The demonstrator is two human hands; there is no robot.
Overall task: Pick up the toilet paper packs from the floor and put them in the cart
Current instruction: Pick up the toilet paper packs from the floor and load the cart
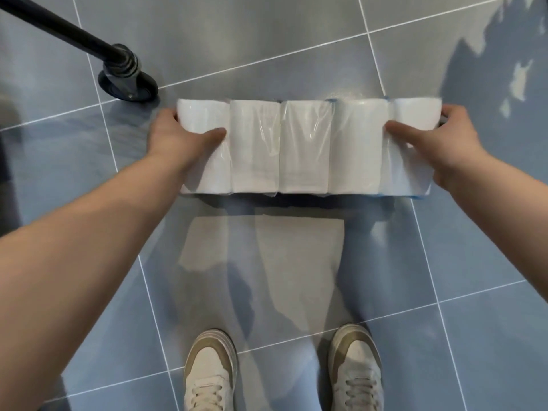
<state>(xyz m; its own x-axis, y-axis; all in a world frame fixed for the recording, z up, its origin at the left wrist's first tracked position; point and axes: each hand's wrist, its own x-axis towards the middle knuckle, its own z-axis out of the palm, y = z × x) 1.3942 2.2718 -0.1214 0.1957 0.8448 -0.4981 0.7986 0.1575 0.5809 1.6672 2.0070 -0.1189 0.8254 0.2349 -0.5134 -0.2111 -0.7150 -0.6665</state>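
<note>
1. Left forearm (74, 247) and right forearm (504, 218) reach in from the lower corners toward mid-frame.
2. Toilet paper pack (302, 146): long row of white rolls in clear wrap, lying crosswise at centre frame, low by the floor (296, 40). Dark band under its near edge suggests it is just clear of the tiles. Cannot confirm.
3. Left hand (178, 137) grips the left end, thumb flat on top, fingers curled round the end, mostly hidden. Right hand (439, 143) mirrors it on the right end.
4. Cart leg (59, 28) and caster (130, 81) at upper left, just beside the pack's left end. Basket out of view.
5. White shoes (210, 372) at bottom edge, well apart from the pack.
6. Judgement, lift step: squeeze inward evenly so the row does not sag or fold at the middle. Keep it level. Swing up and left, clearing the caster.
</note>
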